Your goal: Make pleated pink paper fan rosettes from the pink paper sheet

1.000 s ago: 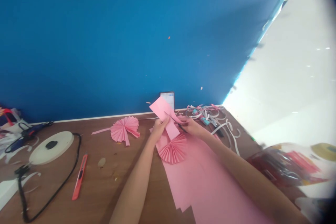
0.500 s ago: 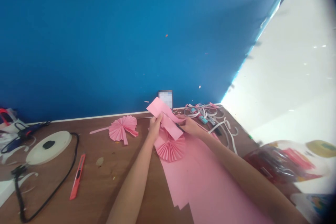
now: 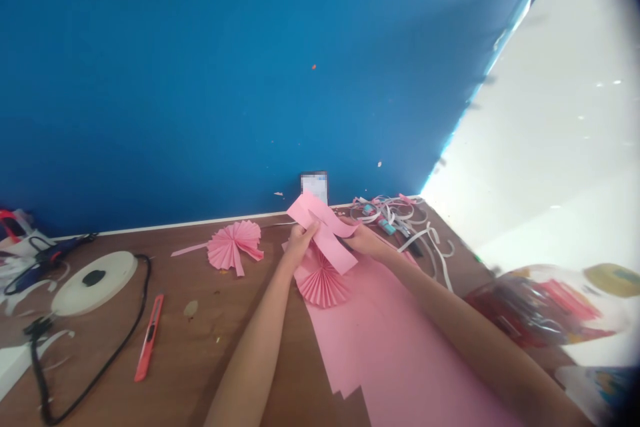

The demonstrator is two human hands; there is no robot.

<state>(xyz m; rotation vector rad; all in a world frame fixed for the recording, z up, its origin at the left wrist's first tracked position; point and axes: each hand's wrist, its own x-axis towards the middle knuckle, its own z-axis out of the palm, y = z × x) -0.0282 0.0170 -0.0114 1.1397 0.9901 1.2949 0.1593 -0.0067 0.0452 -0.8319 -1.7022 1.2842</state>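
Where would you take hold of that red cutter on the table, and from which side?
Probably by the near half of the red cutter, pinched across its two long edges, coming from its right: it lies flat, long and slim, and the black cord loops along its left.

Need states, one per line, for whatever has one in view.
pink strip: partly split lengthwise, flaps apart
left hand: gripping the strip
dark tool: mostly hidden, open or shut unclear
right hand: closed around the tool
front paper fan: spread, partly covered
left paper fan: spread
pink sheet: flat, edge stepped
box cutter: lying down, blade unclear
phone: upright, screen lit
black cable: loose, curved
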